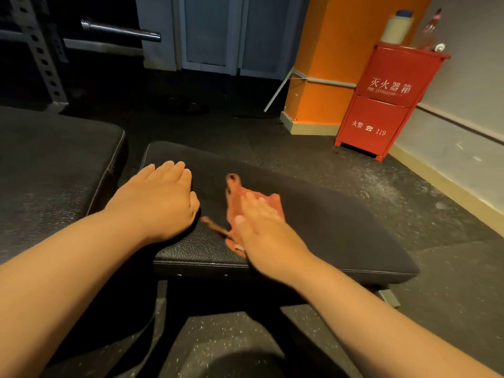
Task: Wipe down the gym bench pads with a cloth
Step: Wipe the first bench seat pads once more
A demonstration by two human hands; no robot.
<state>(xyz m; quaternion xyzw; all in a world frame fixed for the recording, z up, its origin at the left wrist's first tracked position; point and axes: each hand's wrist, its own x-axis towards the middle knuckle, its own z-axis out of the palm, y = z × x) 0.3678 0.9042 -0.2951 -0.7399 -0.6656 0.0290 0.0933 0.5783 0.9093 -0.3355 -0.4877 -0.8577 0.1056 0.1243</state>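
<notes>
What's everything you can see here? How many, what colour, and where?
small pad: one, black, middle, under both hands
big pad: one, black, left
cloth: one, orange-red, on small pad, under right hand
fire box: one, red, far right
tub: one, white with blue lid, on fire box
bottle: one, clear, on fire box
barbell: one, silver, top left
left hand: one, bare, rests on small pad
right hand: one, bare, presses cloth flat
</notes>
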